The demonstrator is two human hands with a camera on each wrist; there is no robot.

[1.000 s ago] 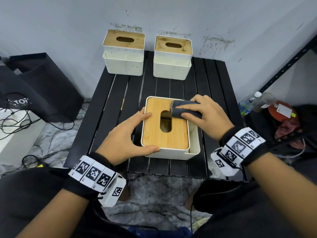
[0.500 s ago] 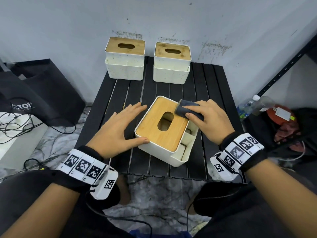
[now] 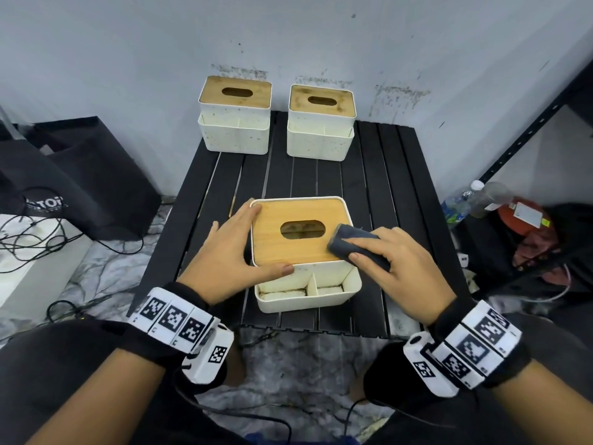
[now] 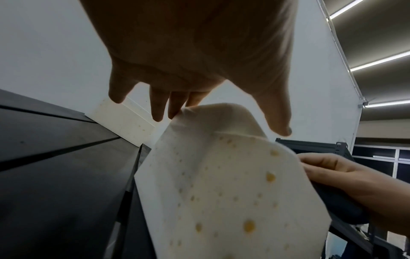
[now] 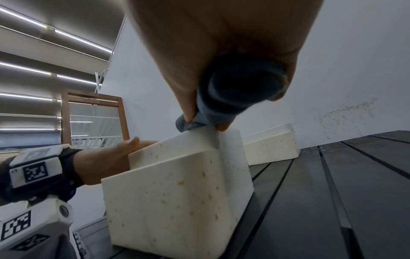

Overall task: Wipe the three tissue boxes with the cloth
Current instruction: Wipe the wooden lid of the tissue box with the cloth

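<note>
Nearest the person, the left hand (image 3: 231, 255) lies flat-fingered against the near tissue box (image 3: 308, 284), its straight fingers along the left edge and the thumb pressed to the front of the bamboo lid (image 3: 288, 248) — steadying rather than clasping. The right hand (image 3: 394, 264) curls round a folded dark cloth (image 3: 349, 244), thumb and fingers pinching it at the lid's right front corner, just beside the oval slot (image 3: 303, 229). In front of the lid, the box's open side compartments (image 3: 308, 289) show grime along their floor.

The box sits near the front of the black slatted desk (image 3: 369, 187), and its walls carry yellowish specks (plain in both wrist views). A hard sideways stroke could likely skid the light box, since the left hand only braces it; the cloth could also snag in the slot or lift the lid if that merely rests in place.

Farther back, the two other tissue boxes (image 3: 234, 118) (image 3: 321, 122) stand side by side against the wall (image 3: 128, 59), apart from each other — both apparently not yet wiped, being similarly speckled.
</note>
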